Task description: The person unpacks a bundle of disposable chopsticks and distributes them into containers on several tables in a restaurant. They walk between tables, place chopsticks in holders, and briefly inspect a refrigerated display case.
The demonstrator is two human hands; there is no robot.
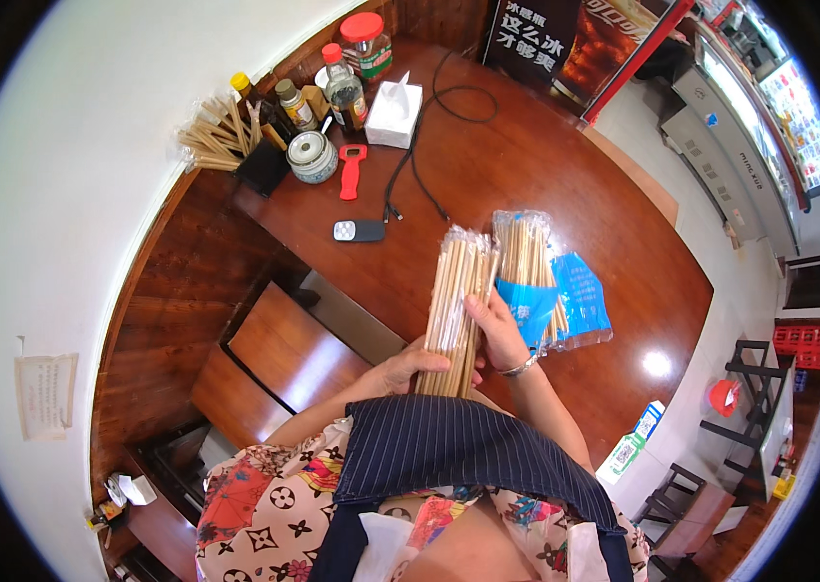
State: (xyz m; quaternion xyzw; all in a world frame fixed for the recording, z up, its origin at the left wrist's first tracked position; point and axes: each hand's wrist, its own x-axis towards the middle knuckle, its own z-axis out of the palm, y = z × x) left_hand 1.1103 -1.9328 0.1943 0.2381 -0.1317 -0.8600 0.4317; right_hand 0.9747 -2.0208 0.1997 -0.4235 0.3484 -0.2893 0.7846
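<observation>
A thick bundle of chopsticks (454,301), individually wrapped in clear plastic, stands nearly upright in front of my chest. My left hand (412,369) is closed around its lower left side, with the thumb across the front. Higher up on the right side, my right hand (497,330) grips the same bundle, and a bracelet circles that wrist. Just beyond my right hand, a blue and clear plastic bag (580,296) lies on the table with more wrapped chopsticks (524,247) in it. The lower ends of the held bundle meet my striped apron.
The brown wooden table (565,184) carries a remote (359,231), a red bottle opener (353,173), a black cable (415,175) and a tissue box (393,113). Along the wall stand a lidded pot (312,156), sauce bottles (345,87) and a black chopstick holder (262,168). Code cards (633,446) sit at the right edge.
</observation>
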